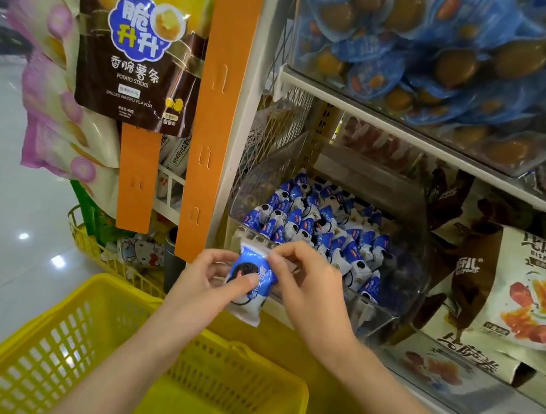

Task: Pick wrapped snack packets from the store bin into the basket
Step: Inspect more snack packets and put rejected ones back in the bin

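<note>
Blue-and-white snack packet (257, 295) held at the front edge of the clear bin (404, 277), above the yellow basket (88, 339). Left hand (203, 276) grips its side; right hand (307, 285) pinches its top edge.

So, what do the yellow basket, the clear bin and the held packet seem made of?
Basket: likely rigid moulded plastic, glossy yellow; its walls are a slotted grid.
Bin: clear hard plastic, perhaps acrylic; packets show through its reflective walls.
Packet: thin plastic film, it seems, slightly shiny, with a crimped end.
</note>
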### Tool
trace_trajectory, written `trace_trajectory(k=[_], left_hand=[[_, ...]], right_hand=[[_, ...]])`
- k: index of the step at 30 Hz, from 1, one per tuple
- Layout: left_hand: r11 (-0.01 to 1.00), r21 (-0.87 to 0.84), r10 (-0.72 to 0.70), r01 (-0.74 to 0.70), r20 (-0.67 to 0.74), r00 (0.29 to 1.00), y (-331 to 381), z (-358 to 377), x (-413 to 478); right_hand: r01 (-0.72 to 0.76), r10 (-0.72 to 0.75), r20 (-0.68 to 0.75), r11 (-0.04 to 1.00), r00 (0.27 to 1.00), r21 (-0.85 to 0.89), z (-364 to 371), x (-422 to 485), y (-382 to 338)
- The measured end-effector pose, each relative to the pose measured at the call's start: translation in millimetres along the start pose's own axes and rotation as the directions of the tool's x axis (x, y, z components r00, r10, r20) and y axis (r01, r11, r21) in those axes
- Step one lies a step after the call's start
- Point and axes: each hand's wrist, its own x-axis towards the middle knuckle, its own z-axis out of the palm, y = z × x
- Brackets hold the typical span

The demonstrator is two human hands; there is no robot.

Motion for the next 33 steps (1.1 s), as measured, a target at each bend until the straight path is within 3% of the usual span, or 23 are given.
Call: trace_trajectory(k=[7, 12, 14, 18, 23, 25, 29, 33], left_hand=[[0.937, -0.342, 0.046, -0.067, -0.068, 0.997, 6, -10, 1], [0.899, -0.4, 0.125, -0.177, -0.154, 0.98, 10, -15, 3], [0.918, -0.305, 0.199, -0.253, -0.197, 0.96, 11, -15, 1], [0.924, 0.025, 0.377, -0.382, -0.242, 0.894, 13, -17, 0], [0.863, 0.25, 0.474, -0.439, -0.102, 0.874, 12, -16, -4], [0.876, 0.237, 0.442, -0.421, -0.044, 0.896, 11, -11, -5], [0.968, 0.018, 0.252, -0.252, -0.032, 0.967, 8, -8, -4], [0.965, 0.073, 0.256, -0.252, -0.048, 0.966, 7, -9, -4]], right_hand=[[-0.17, 0.189, -0.037, 0.942, 0.981, 0.288, -7, 5, -5], [-0.279, 0.243, 0.14, 0.879, 0.96, 0.386, -4, 6, -7], [-0.294, 0.225, 0.232, 0.897, 0.946, 0.329, -1, 3, -4], [-0.119, 0.095, 0.274, 0.99, 0.957, 0.07, 0, -1, -2], [-0.068, 0.029, 0.254, 0.987, 0.967, 0.144, 3, -6, -8], [-0.092, 0.054, 0.205, 0.979, 0.977, 0.183, 2, -5, -9], [-0.185, 0.151, 0.16, 0.957, 0.976, 0.223, 3, 0, -6], [-0.249, 0.181, 0.234, 0.919, 0.955, 0.307, 5, 1, -4]])
